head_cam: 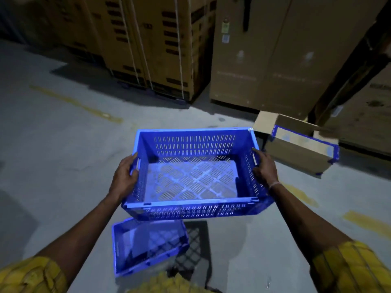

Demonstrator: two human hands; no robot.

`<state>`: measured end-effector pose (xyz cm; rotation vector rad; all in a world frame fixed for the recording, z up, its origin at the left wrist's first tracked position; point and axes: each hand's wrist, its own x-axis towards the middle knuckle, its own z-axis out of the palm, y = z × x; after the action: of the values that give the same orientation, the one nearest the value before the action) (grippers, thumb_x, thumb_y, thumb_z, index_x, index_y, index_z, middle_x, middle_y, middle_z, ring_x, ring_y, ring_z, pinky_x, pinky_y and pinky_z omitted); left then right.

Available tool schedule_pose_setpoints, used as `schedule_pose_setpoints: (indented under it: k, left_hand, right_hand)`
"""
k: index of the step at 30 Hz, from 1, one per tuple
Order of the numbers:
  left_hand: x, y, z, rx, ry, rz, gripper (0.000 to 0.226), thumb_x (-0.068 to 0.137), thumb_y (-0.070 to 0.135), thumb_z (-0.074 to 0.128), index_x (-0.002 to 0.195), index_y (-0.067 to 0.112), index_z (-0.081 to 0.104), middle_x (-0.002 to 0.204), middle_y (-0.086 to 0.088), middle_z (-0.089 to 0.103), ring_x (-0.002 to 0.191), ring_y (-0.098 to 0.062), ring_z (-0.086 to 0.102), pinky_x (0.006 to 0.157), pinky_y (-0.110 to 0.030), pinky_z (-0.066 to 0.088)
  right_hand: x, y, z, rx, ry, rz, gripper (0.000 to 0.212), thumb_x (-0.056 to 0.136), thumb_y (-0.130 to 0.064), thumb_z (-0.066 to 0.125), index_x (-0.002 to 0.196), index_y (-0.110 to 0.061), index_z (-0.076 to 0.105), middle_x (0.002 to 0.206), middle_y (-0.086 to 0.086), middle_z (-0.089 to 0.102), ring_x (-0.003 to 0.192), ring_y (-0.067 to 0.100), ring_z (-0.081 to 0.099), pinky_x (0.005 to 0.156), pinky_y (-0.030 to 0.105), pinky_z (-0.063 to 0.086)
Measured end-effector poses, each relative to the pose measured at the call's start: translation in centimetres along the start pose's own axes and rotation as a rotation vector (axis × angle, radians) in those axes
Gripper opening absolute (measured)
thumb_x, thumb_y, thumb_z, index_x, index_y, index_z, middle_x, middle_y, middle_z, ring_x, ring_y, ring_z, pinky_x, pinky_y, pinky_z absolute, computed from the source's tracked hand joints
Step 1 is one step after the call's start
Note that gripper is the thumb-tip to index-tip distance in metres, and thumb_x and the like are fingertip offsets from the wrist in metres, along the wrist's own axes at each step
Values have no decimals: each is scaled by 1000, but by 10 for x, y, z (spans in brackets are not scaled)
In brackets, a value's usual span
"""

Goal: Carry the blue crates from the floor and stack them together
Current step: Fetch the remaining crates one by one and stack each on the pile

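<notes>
I hold an empty blue slotted crate (190, 206) in the air in front of me. My left hand (124, 176) grips its left side handle, and my right hand (264, 168) grips the right side handle. A second blue crate (118, 250) lies on the concrete floor below and slightly left of the held one, partly hidden by it. A third blue crate (332, 153) lies tipped on its side at the right, with cardboard against its open face.
Tall stacks of strapped cardboard cartons (158, 49) line the back, and plain cartons (275, 60) stand at the back right. A loose cardboard flap (266, 121) rests by the tipped crate. Yellow lines (80, 104) mark the grey floor.
</notes>
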<state>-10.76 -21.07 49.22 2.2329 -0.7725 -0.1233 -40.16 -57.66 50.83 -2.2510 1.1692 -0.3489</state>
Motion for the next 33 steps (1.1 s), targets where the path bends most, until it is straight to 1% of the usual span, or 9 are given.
schedule_pose_setpoints:
  k: [3,8,15,16,19,20,23,27,33]
  left_hand:
    - [-46,-5,-18,1,89,-54,59,88,-12,59,144,4,53,146,-18,51,136,-31,49,111,-30,34]
    - [-130,-10,-42,8,214,-152,56,88,-15,57,142,1,54,142,-21,51,133,-32,50,111,-33,36]
    - [-251,-25,-77,15,379,-332,54,91,-11,57,143,5,55,142,-17,51,132,-28,50,106,-15,31]
    - [-269,-27,-82,21,402,-351,54,91,-11,57,143,5,54,142,-18,51,133,-29,50,108,-19,32]
    - [-321,-39,-97,38,461,-415,54,91,-10,56,143,5,53,142,-19,49,134,-32,49,115,-38,37]
    - [-336,-42,-101,28,476,-434,54,92,-9,56,144,6,53,143,-19,49,135,-31,48,116,-40,37]
    - [-393,-50,-116,42,554,-533,54,94,-6,55,145,10,52,145,-17,48,136,-27,47,114,-33,35]
    - [-470,-52,-132,31,680,-643,51,92,-9,56,141,4,54,137,-21,49,131,-28,49,109,-16,28]
    - [-593,-52,-166,26,800,-770,51,93,-8,54,143,5,53,134,-21,47,129,-26,49,109,-12,29]
  right_hand:
    - [-4,-13,4,-1,-56,-87,77,75,9,55,148,-16,47,134,20,51,115,40,56,90,40,47]
    - [-18,-33,23,19,-151,-218,77,74,10,56,146,-15,49,131,18,53,114,37,56,91,34,43]
    - [-60,-77,59,23,-268,-430,74,74,12,54,144,-12,51,130,20,54,110,40,58,92,35,44]
    - [-67,-85,65,24,-284,-461,74,73,12,54,144,-11,51,129,21,54,111,40,58,93,35,44]
    - [-95,-113,83,25,-337,-542,73,73,12,53,143,-10,52,128,22,55,112,40,58,93,35,44]
    - [-103,-123,88,29,-348,-560,73,74,12,52,143,-10,52,129,23,54,113,40,57,94,36,43]
    - [-138,-156,107,28,-412,-655,71,76,13,50,144,-8,51,131,23,53,117,40,56,98,36,42]
    - [-188,-191,136,24,-483,-767,68,78,13,52,144,-7,51,133,25,53,118,42,55,99,38,42]
    - [-287,-233,176,-23,-581,-870,68,81,8,54,145,-15,52,114,31,53,101,48,58,89,40,46]
